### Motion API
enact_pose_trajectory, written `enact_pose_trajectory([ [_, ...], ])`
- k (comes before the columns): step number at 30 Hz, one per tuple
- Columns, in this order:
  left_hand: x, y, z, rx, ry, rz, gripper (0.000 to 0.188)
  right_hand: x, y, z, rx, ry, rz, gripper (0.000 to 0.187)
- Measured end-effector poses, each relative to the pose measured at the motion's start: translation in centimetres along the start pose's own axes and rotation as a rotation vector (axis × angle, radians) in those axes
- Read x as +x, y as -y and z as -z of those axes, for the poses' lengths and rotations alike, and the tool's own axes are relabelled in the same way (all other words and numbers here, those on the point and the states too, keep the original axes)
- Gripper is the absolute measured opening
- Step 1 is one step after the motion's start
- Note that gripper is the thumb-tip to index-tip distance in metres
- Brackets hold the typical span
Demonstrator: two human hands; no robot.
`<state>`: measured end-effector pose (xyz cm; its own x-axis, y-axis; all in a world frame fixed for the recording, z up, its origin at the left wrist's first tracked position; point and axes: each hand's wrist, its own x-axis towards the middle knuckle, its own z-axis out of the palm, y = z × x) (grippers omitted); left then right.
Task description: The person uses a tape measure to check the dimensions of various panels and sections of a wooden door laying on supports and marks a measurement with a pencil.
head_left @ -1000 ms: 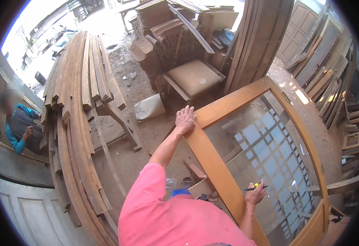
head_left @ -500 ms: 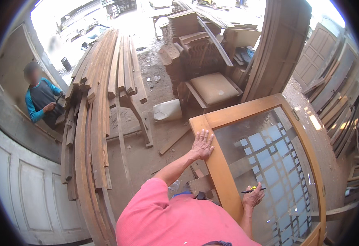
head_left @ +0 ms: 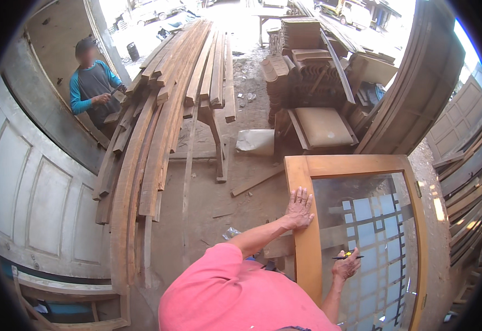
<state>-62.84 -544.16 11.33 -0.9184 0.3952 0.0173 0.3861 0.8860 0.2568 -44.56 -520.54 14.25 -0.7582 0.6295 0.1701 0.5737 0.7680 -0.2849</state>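
One glazed door (head_left: 308, 248), one dark pen (head_left: 337, 257)

Your left hand (head_left: 299, 209) lies spread on the door's left edge, just below its upper-left corner, fingers open and gripping nothing. Your right hand (head_left: 344, 267) is over the glass pane (head_left: 332, 193), near that same edge and lower down, its fingers closed around the pen and a small yellow object (head_left: 348, 254); you cannot tell whether it touches the glass. Frosted squares (head_left: 365, 212) cover much of the pane toward the door's right edge. Off to your left run stacked planks (head_left: 158, 138), with another person (head_left: 93, 83) beside their left edge.
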Motion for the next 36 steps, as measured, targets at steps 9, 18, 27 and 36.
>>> enact_pose_trajectory([
  [9, -0.2, -0.1, 0.3, -0.069, -0.075, 0.026, 0.089, 0.9, -0.8, -1.4, 0.009, -0.071, 0.065, 0.061],
  [18, -0.2, -0.1, 1.0, -0.088, -0.043, 0.038, 0.089, 0.6, 0.4, -0.4, -0.011, -0.070, 0.021, 0.062],
  [27, -0.2, 0.4, 0.9, -0.094, -0.083, 0.029, 0.086, 1.3, 2.4, -0.6, 0.034, -0.013, 0.015, 0.068],
  [36, -0.2, 1.1, 2.4, -0.074, 0.040, -0.133, 0.084, 5.2, 13.7, -5.2, 0.277, 0.091, 0.287, 0.069],
])
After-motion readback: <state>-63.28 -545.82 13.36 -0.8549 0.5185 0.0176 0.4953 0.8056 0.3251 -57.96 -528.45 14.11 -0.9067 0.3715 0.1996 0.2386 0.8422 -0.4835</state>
